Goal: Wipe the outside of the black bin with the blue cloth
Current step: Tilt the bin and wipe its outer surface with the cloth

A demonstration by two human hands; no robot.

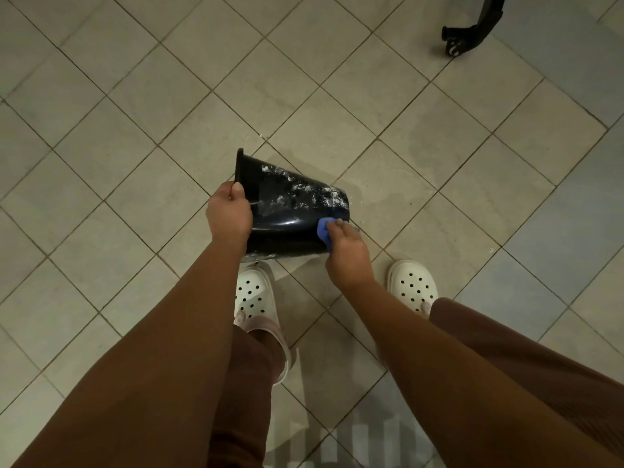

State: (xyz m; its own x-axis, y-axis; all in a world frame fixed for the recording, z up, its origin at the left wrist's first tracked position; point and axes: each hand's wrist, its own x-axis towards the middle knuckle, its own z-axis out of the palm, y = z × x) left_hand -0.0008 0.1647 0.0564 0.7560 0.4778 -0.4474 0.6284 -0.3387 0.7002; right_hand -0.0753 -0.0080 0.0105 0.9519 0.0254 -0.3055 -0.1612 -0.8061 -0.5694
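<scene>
"Holding the bin (290, 211) how, exactly?"
"The left hand (229, 214) gripped its rim, fingers and thumb clamped on the lip. The bin was tipped on its side, mouth to the left and base to the right, just ahead of the feet."
"Was it resting on the floor (101, 163)?"
"I could not tell whether it touched the floor or hung just above. Its near side overlapped the toe of the left clog (253, 295)."
"And the cloth (323, 231)?"
"It was bunched in the right hand (347, 251), with the fingers curled round it. It was pressed to the bin's wall close to the base, on the side nearest the person."
"Was the bin clean?"
"No. White flecks (304, 190) covered the upper wall, thickest toward the base. The wall beside the cloth was glossy black."
"Anything else down there?"
"The right clog (412, 285) stood just beside the right wrist, apart from the bin. A black caster leg (472, 25) stood on the floor far ahead to the right, well apart from the rest."
</scene>
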